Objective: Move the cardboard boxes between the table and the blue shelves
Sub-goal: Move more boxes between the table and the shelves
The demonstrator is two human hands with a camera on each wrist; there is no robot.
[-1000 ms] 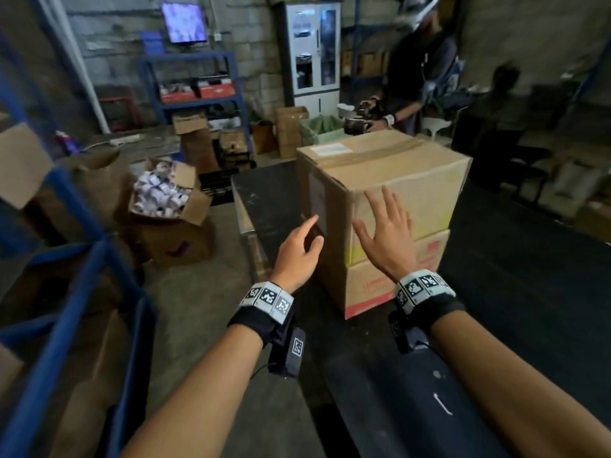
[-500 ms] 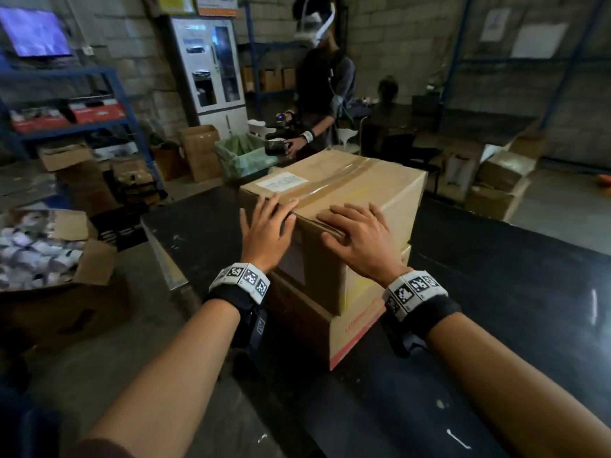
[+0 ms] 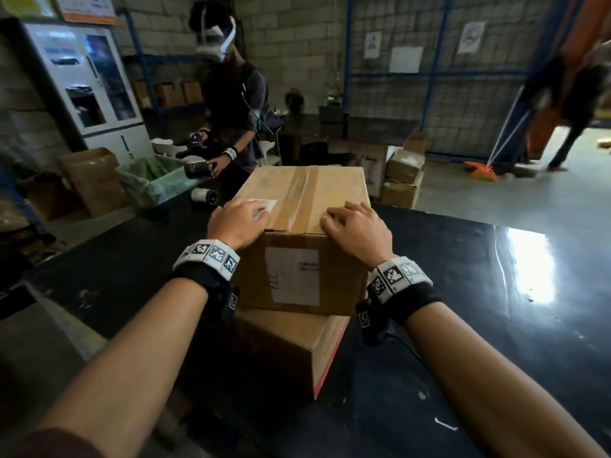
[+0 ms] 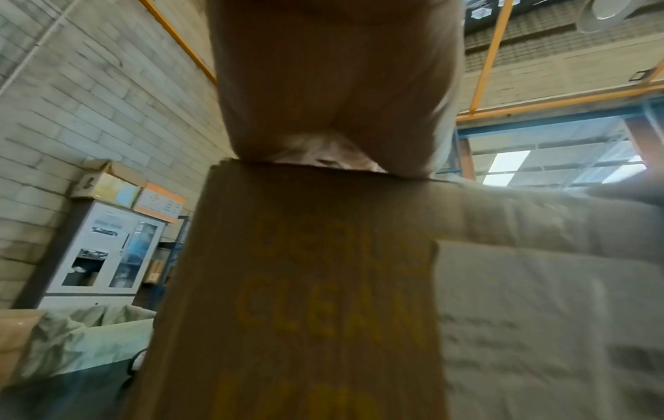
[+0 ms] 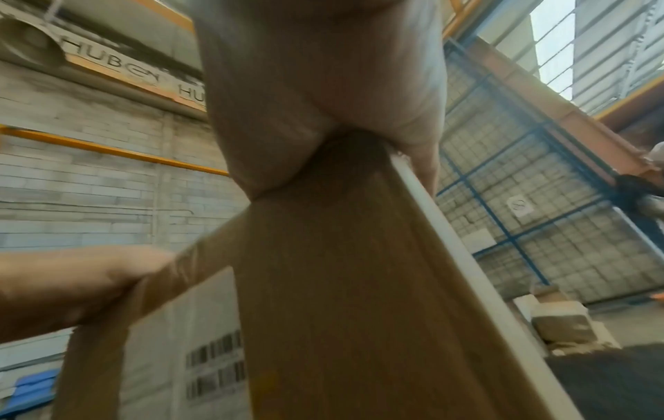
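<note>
Two cardboard boxes sit stacked on the black counter (image 3: 496, 325) in the head view: the upper box (image 3: 297, 246) rests on the lower box (image 3: 291, 345), at twelve o'clock from the wearer. Left hand (image 3: 236, 223) lies on the upper box's near top edge at eleven o'clock, over a white label, fingers bent down on the lid. Right hand (image 3: 358, 226) rests at one o'clock, fingers loosely curled on the top.

Left wrist view: the palm (image 4: 334, 85) presses the box's top edge (image 4: 305, 255); whether it grips, I cannot tell.

Right wrist view: the palm (image 5: 316, 85) sits on the box corner (image 5: 341, 284).
</note>
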